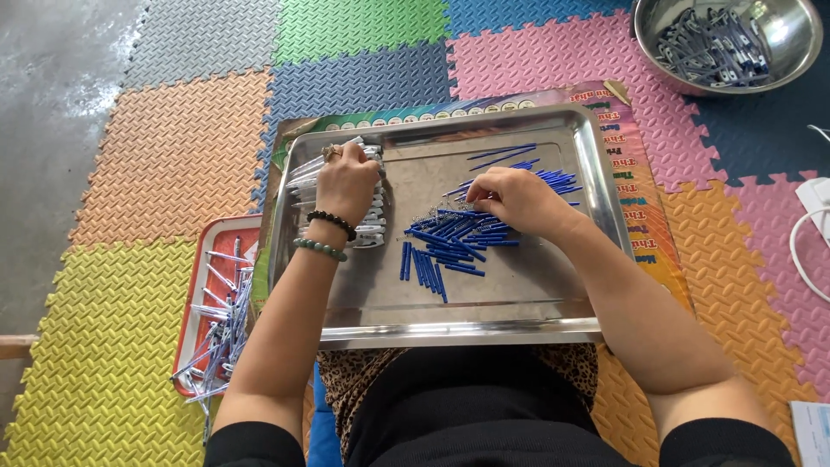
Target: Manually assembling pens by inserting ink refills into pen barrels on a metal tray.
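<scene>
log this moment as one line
left hand on clear pen tubes | right hand picking among blue sticks | both in steel tray

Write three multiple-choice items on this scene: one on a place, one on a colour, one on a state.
1. Where does the metal bowl stand?
A. on the steel tray
B. on the foam mat, top right
C. on the person's lap

2. What colour are the short rods under the right hand?
A. blue
B. red
C. green

3. What is the left hand doing?
A. hanging free in the air
B. resting on a bunch of clear tubes
C. gripping the bowl

Answers:
1 B, it stands apart from the steel tray, on the mat.
2 A, the heap is plainly blue.
3 B, its fingers lie over the clear tubes at the tray's left side.
</scene>
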